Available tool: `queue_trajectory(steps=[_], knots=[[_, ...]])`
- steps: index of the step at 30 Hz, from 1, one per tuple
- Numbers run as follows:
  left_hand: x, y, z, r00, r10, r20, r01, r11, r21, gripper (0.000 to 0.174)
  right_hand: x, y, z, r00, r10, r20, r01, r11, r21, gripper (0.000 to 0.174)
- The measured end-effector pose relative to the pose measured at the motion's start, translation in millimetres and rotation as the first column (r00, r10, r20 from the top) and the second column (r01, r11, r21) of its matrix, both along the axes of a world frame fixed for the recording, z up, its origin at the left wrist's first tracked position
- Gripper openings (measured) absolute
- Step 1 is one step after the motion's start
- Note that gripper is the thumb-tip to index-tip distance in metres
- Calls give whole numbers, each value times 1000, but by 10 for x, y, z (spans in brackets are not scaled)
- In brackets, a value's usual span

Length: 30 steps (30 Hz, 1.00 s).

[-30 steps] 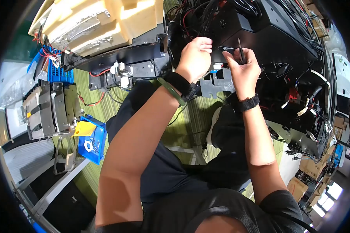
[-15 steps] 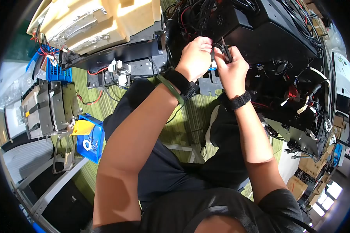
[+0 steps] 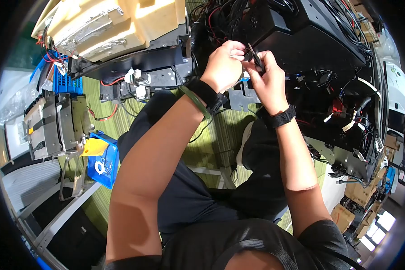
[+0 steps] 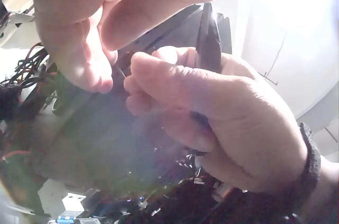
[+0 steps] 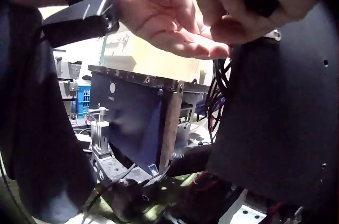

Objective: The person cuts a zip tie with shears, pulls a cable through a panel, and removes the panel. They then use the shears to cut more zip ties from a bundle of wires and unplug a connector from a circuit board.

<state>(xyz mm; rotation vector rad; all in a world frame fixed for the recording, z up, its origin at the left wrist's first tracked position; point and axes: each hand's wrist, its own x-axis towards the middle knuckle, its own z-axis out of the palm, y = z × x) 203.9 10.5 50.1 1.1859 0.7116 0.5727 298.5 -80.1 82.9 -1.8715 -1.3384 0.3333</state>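
Note:
In the head view my right hand (image 3: 271, 87) grips a slim dark tool (image 3: 255, 56) with a pointed end that sticks up past the fingers. The left wrist view shows this dark tapered end (image 4: 208, 41) rising behind the right thumb; its kind is not clear. My left hand (image 3: 222, 66) is close beside the right one, its fingers bent inward and the fingertips near the right fingertips. I cannot tell whether the left fingers pinch something small. Both hands are in front of a black metal housing (image 3: 310, 47), whose flat side (image 5: 275, 123) fills the right of the right wrist view.
Bundled black cables (image 3: 225, 22) lie behind the hands. At the left stands a cream foam-like block (image 3: 153, 27) on a dark metal base (image 3: 135, 67). A blue bin (image 3: 110, 173) with a yellow piece is lower left. Loose wires and connectors (image 3: 346, 117) hang at the right.
My right hand has moved left toward the left hand, bringing the dark tool along and tilting its tip leftward. The left hand has stayed almost in place.

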Motion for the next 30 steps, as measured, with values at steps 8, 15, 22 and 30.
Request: queue_trajectory(steps=[8, 15, 22, 30], knots=[[-39, 7, 57, 1000, 13, 28, -13, 1000, -4, 34, -65, 188, -112, 958, -238, 162, 224, 970, 98, 29], [-89, -18, 139, 999, -29, -29, 31, 996, 85, 34, -103, 180, -155, 958, -240, 157, 217, 965, 150, 29], [-98, -70, 72, 997, -64, -43, 71, 978, 195, 27, -147, -197, 72, 985, -126, 115, 128, 992, -4, 25], [-206, -208, 129, 963, -236, -133, 258, 948, 187, 24, -167, -809, 461, 973, -21, 229, 80, 965, -250, 21]])
